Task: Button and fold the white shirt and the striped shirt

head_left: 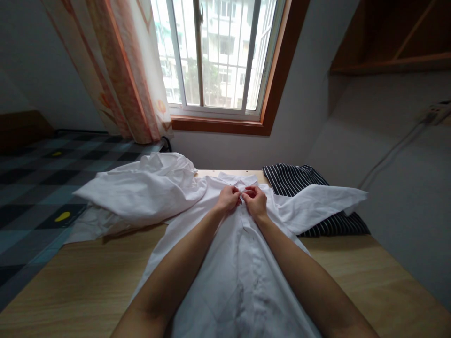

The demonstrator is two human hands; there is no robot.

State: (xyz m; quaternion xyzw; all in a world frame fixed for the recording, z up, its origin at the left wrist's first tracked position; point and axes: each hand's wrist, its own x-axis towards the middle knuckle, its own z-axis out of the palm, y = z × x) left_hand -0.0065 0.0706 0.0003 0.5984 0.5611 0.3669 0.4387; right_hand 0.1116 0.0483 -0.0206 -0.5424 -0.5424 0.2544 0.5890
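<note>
A white button-up shirt (225,267) lies front side up on the wooden table, its collar (237,179) at the far end and its placket running toward me. Both hands meet just below the collar. My left hand (229,197) pinches the placket's edge from the left. From the right, my right hand (255,201) pinches the same spot, fingertips almost touching the left ones. The button there is too small to make out. One sleeve (317,206) stretches right over a dark striped cloth (296,178).
White crumpled fabric (141,192) is heaped on the left of the wooden table (116,267). A bed with a checked cover (31,188) stands at the left. Beyond are a curtain (120,70) and a barred window (218,56); a shelf (391,63) and power cord (391,148) are at right.
</note>
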